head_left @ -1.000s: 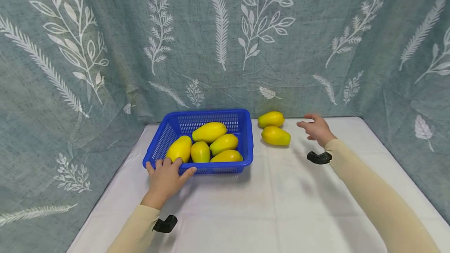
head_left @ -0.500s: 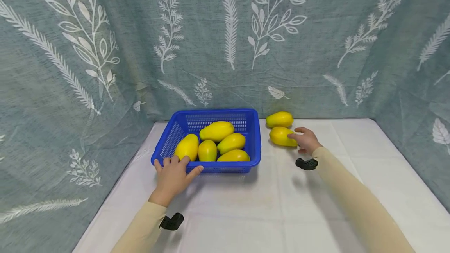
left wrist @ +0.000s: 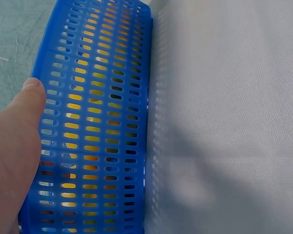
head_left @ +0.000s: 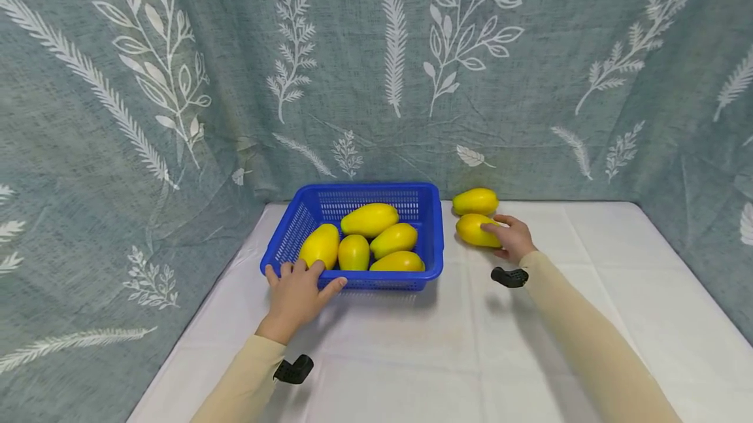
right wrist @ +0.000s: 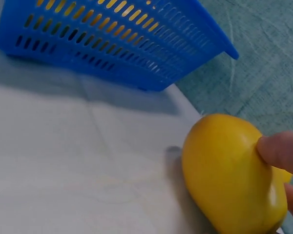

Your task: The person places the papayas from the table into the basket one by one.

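In the head view a blue plastic basket holds several yellow papayas. My left hand grips its front rim near the left corner, fingers hooked over the edge. The left wrist view shows the thumb at the rim beside the slotted wall. To the right of the basket, my right hand holds a papaya by its right end. Up close in the right wrist view, the thumb presses on this papaya; the other fingers are mostly hidden behind it. The papaya is at the tabletop.
Another papaya lies just behind the held one, near the table's back edge. A white cloth covers the table. Grey-green curtains with white leaf prints stand behind and at both sides.
My right hand has moved left and down to the nearer loose papaya and taken hold of it. The left hand stays at the basket rim. The head view has shifted slightly.
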A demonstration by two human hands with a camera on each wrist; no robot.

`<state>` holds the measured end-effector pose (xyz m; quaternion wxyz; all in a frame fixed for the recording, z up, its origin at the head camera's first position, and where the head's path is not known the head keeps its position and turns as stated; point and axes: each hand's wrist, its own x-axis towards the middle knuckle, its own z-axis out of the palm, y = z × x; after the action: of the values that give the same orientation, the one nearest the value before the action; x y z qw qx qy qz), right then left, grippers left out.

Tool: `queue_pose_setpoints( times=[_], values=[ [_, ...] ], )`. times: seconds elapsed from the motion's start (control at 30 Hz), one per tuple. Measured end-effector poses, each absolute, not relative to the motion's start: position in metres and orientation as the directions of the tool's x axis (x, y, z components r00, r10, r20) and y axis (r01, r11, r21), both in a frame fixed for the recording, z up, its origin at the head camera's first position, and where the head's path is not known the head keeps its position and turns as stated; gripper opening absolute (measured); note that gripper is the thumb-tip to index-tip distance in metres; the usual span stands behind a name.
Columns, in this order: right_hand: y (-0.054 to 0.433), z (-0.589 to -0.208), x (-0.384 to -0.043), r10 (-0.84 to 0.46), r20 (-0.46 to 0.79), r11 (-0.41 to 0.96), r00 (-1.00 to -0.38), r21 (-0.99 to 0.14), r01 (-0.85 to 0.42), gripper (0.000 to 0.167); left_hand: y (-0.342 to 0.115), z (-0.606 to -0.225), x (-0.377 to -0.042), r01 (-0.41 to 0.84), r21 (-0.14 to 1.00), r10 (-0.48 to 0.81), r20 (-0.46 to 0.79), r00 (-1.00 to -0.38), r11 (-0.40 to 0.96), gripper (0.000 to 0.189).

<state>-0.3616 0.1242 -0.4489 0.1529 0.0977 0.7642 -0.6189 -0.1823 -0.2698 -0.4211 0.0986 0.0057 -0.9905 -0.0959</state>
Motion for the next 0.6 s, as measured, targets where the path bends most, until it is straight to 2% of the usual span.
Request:
queue_pose_setpoints(
  times=[0.17, 0.33, 0.6],
  values=[
    [0.124, -0.456, -0.362, -0.04, -0.348, 0.156, -0.937, -0.928, 0.338, 0.07, -0.267, -0.422, -0.183, 0.01, 0.189, -0.028, 0.2, -0.979, 0.982, 0.057],
    [0.129, -0.455, -0.36, -0.032, -0.335, 0.158, -0.942, -0.932, 0.326, 0.07, -0.265, -0.424, -0.181, 0.018, 0.199, -0.022, 0.197, -0.98, 0.98, 0.057],
    [0.123, -0.408, -0.359, -0.045, -0.25, 0.094, -0.967, -0.965, 0.245, 0.068, -0.269, -0.422, -0.183, 0.016, 0.198, -0.026, 0.207, -0.978, 0.98, 0.056]
  ],
)
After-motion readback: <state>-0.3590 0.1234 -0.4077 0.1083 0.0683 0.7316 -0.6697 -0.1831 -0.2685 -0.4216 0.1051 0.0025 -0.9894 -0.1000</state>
